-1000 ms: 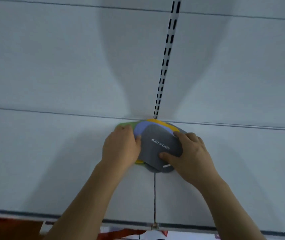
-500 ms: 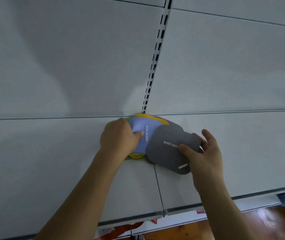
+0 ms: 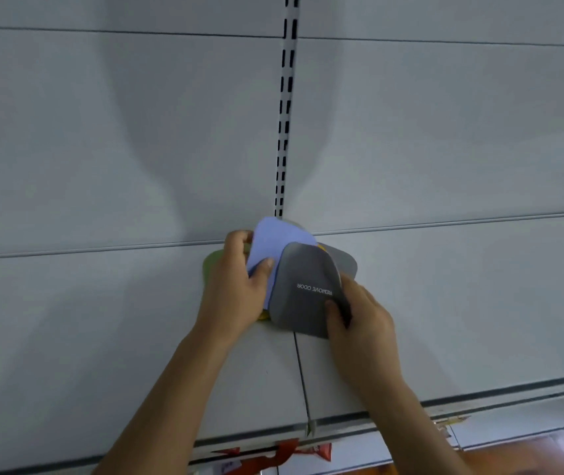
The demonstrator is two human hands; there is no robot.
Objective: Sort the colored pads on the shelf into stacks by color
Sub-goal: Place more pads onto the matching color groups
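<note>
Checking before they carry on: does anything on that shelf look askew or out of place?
Only the unsorted pile: a green pad and a yellow sliver lie under the blue pad and grey pad that the hands are lifting. No damage visible.

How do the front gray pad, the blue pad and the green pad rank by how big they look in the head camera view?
1. Front gray pad, gripped by the right hand, shows the most surface.
2. Blue pad, held by the left hand, partly covered.
3. Green pad, only a sliver showing.
Overlap hides their true sizes.
</note>
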